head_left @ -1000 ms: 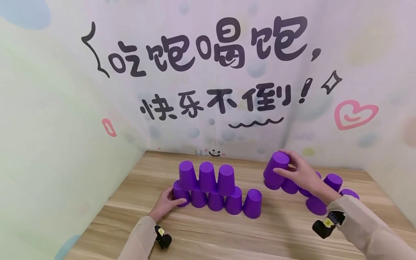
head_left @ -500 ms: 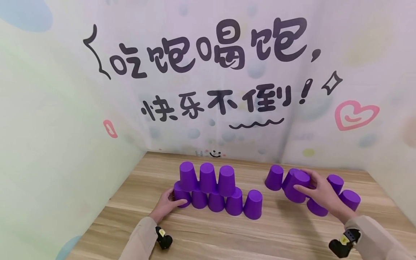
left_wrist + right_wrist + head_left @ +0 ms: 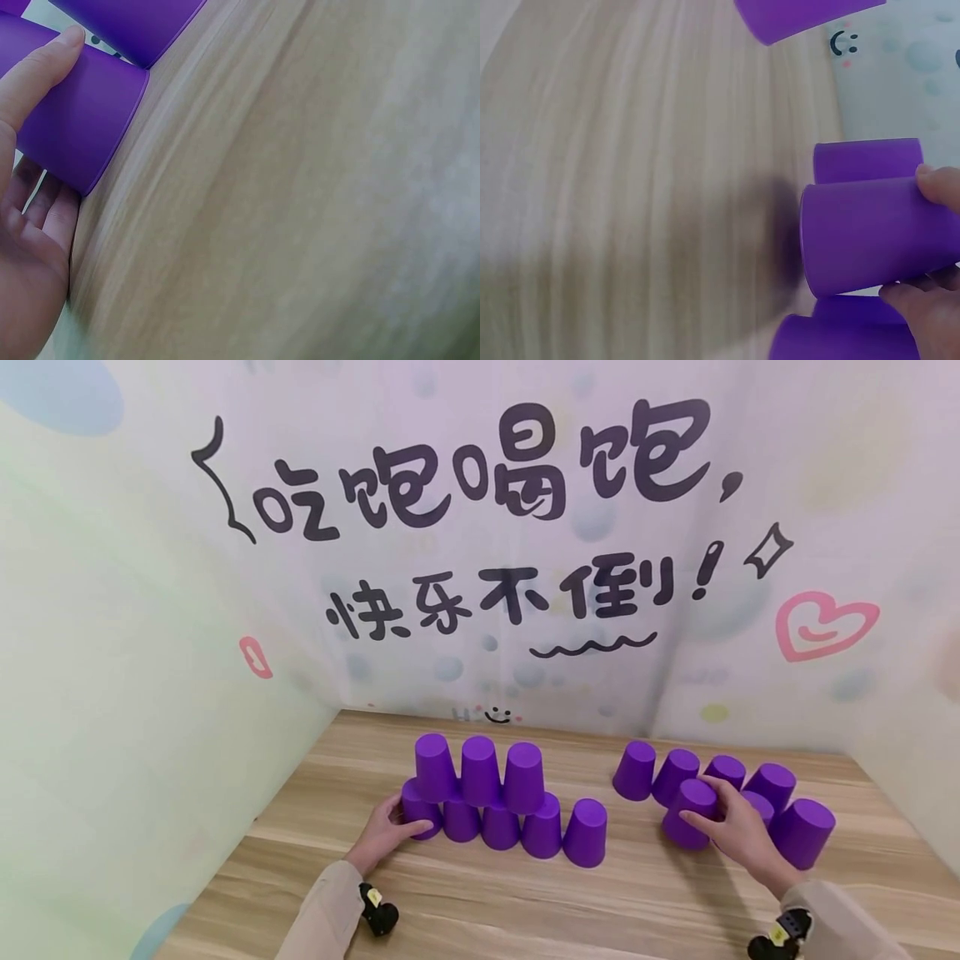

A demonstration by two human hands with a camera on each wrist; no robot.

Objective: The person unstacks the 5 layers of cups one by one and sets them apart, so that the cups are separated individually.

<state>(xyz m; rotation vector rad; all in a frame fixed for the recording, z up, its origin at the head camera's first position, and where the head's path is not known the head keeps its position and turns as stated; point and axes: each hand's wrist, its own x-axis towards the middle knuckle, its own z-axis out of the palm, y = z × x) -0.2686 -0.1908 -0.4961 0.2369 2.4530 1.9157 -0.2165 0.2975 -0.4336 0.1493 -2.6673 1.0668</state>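
In the head view my left hand (image 3: 381, 835) holds the leftmost cup (image 3: 420, 810) of a bottom row of purple upside-down cups, thumb in front. The left wrist view shows the thumb across this cup (image 3: 90, 112) and fingers at its other side. Three cups stand on that row, the middle one (image 3: 479, 772) among them. My right hand (image 3: 738, 833) grips another upside-down purple cup (image 3: 686, 817) between thumb and fingers, in front of the right-hand group. From the right wrist view, this cup (image 3: 862, 236) appears slightly off the table, above its shadow.
A bottom-row cup (image 3: 585, 833) at the right end carries nothing on top. Several upside-down cups stand at the right, including a back-left one (image 3: 634, 771) and a front-right one (image 3: 802, 835). The wooden table (image 3: 525, 906) meets a printed backdrop (image 3: 450, 677) behind.
My right hand has carried its cup rightward and nearer to me, from over the back-left cup to the front of the right-hand group. The left hand has stayed in place.
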